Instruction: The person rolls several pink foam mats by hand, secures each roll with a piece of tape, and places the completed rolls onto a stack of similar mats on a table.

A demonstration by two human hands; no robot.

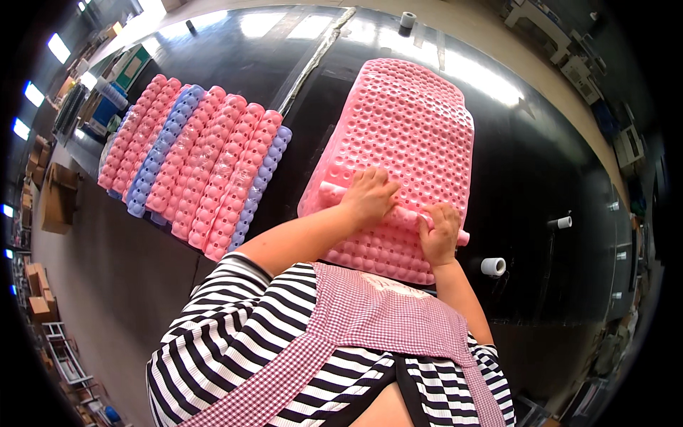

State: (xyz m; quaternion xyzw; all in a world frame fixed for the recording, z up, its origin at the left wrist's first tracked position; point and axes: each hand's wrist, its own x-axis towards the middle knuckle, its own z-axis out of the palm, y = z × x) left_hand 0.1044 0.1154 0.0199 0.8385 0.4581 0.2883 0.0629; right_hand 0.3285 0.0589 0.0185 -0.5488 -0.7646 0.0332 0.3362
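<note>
A pink bubble-textured plastic bath mat [407,135] lies in front of me on top of what looks like a stack of the same mats. Its near end is curled into the start of a roll [408,219]. My left hand [370,198] is closed over the left part of that roll, fingers bent across it. Farther right, my right hand [442,231] grips the roll near its other end, thumb toward the left hand. Bumpy pink mat surface [384,255] shows below the roll, close to my apron.
Rolled mats [213,167], pink with a few blue, lie side by side in a pile at the left of the black table [548,171]. White tape-like rolls [493,267] stand or lie at the right and the far edge. Cardboard boxes [59,198] sit on the floor at left.
</note>
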